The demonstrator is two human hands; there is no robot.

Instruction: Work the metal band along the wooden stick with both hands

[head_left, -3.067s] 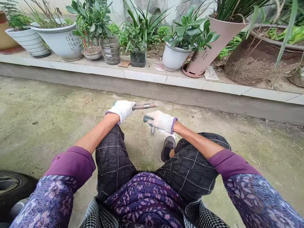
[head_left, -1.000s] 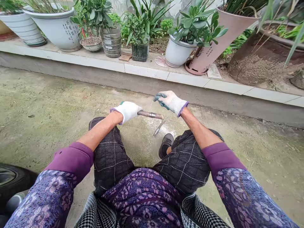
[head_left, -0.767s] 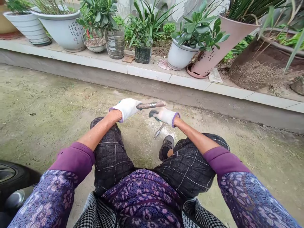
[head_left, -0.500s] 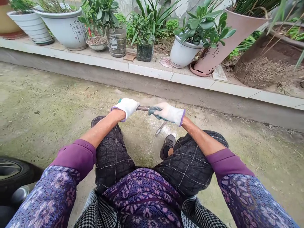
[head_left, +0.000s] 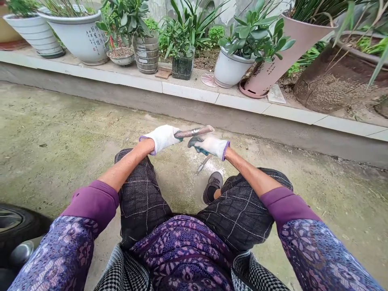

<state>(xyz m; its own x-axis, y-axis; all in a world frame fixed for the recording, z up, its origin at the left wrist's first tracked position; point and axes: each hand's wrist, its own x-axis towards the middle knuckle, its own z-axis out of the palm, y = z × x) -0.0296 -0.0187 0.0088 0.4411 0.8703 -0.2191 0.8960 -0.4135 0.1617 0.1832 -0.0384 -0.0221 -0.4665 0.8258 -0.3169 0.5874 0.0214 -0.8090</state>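
My left hand point(head_left: 165, 136), in a white knit glove with a green-blue palm, is closed round one end of a brownish rod point(head_left: 185, 133). Silvery wire or a metal band circles the rod near its middle, and its pale right end sticks out freely. Just below that end is my right hand point(head_left: 207, 145), gloved alike, its fingers curled together. Whatever they may hold is hidden. On the ground under it lies a thin grey metal tool point(head_left: 202, 165) with a ridged end, partly covered by the glove. White powder point(head_left: 216, 165) is scattered around it.
A low tiled ledge point(head_left: 188, 92) runs across the front, bearing several potted plants, among them a white pot point(head_left: 230, 68) and a tall pink pot point(head_left: 269, 68). My shoe point(head_left: 212, 188) is close to the powder. A vehicle wheel point(head_left: 18, 222) stands at the left.
The rod's right end, covered by my right hand before, is now exposed and tilted upward. My right hand has come off it and sits slightly lower. My left hand still grips the rod.
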